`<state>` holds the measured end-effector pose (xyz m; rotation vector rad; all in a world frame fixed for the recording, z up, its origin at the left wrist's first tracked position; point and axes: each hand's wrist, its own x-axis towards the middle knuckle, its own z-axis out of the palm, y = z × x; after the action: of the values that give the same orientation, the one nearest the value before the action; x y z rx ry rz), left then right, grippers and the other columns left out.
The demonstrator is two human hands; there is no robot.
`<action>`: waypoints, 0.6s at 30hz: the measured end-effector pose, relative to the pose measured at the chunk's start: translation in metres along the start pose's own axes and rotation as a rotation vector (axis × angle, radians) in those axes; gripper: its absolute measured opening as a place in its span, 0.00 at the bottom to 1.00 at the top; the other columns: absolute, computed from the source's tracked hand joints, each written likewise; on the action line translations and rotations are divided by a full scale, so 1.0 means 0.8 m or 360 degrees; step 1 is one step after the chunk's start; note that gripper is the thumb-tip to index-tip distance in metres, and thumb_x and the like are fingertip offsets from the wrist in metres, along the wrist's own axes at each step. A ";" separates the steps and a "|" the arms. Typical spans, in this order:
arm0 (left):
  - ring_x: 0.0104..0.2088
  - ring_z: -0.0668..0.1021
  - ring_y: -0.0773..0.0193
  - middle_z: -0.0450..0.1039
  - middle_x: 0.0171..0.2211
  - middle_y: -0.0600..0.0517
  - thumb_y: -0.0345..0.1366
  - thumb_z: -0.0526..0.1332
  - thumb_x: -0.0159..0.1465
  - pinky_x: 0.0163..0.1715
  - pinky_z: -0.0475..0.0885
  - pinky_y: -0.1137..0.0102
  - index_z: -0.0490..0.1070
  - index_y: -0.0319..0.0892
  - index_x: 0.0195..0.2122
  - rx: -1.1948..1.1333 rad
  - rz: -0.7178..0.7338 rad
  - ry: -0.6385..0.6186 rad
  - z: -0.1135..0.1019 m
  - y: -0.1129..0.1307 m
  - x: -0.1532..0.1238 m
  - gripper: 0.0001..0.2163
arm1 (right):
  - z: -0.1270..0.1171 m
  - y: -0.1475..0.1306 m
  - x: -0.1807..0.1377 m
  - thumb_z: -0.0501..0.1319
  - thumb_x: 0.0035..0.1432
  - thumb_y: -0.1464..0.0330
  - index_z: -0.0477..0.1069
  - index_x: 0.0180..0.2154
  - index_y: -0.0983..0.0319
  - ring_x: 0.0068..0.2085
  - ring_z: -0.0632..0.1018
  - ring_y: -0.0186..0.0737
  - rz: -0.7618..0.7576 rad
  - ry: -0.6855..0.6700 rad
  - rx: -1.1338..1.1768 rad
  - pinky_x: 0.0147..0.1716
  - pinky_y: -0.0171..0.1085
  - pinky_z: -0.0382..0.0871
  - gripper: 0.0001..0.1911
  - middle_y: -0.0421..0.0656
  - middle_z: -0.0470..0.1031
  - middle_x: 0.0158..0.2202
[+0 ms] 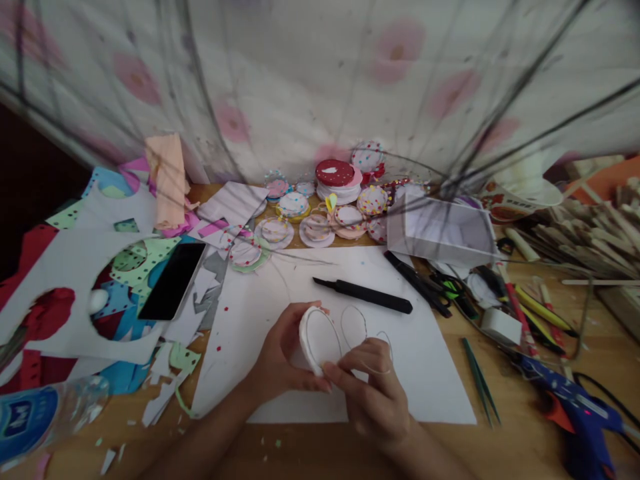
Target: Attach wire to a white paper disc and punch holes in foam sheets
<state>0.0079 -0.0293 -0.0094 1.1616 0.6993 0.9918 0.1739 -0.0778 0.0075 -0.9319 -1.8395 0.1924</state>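
My left hand [283, 353] grips a small round white paper piece [323, 339] by its raised rim, tilted with its flat face toward the right. Thumb and fingers of my right hand [377, 390] are pinched at the lower right edge of that piece. From the right fingers a thin looped string [354, 325] curls up over the paper; whether it is wire or thread I cannot tell. Below both hands lies a large white sheet [425, 360]. A black craft knife [367, 295] rests on the sheet, just beyond my hands.
Small decorated paper hats [316, 229] line the back. On the left are paper scraps [60, 267], a phone [173, 283] and a plastic bottle [45, 420]. To the right lie a white box [445, 230], green tweezers [480, 380], a blue glue gun [570, 400] and wooden sticks [600, 233].
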 end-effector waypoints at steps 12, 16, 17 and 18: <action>0.48 0.69 0.53 0.67 0.50 0.46 0.37 0.77 0.36 0.49 0.63 0.61 0.62 0.47 0.54 -0.0021 -0.0005 -0.0045 0.000 0.003 0.000 0.42 | 0.001 -0.001 0.003 0.54 0.56 0.81 0.70 0.45 0.63 0.35 0.71 0.39 0.0012 0.0000 0.0010 0.35 0.43 0.67 0.17 0.44 0.69 0.34; 0.48 0.70 0.53 0.66 0.52 0.44 0.36 0.74 0.41 0.48 0.65 0.62 0.61 0.46 0.56 -0.0143 0.0019 -0.0098 -0.001 0.009 0.002 0.40 | -0.003 0.002 0.001 0.53 0.53 0.82 0.64 0.53 0.67 0.49 0.70 0.48 -0.0014 -0.0111 0.0046 0.43 0.47 0.69 0.24 0.52 0.67 0.47; 0.49 0.70 0.53 0.66 0.53 0.44 0.36 0.74 0.42 0.49 0.65 0.62 0.60 0.46 0.56 -0.0165 0.0031 -0.0097 -0.001 0.012 0.002 0.39 | -0.004 0.002 0.000 0.53 0.52 0.83 0.62 0.54 0.68 0.52 0.68 0.51 -0.0028 -0.0126 0.0061 0.45 0.49 0.68 0.26 0.54 0.65 0.50; 0.50 0.70 0.52 0.66 0.53 0.44 0.36 0.73 0.43 0.50 0.65 0.62 0.60 0.46 0.56 -0.0185 0.0041 -0.0088 -0.001 0.015 0.003 0.39 | -0.006 0.003 0.000 0.52 0.51 0.83 0.61 0.55 0.69 0.53 0.67 0.52 -0.0044 -0.0121 0.0074 0.47 0.50 0.67 0.28 0.55 0.64 0.52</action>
<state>0.0051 -0.0257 0.0016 1.0944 0.5764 1.0051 0.1791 -0.0780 0.0085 -0.8774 -1.9086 0.2555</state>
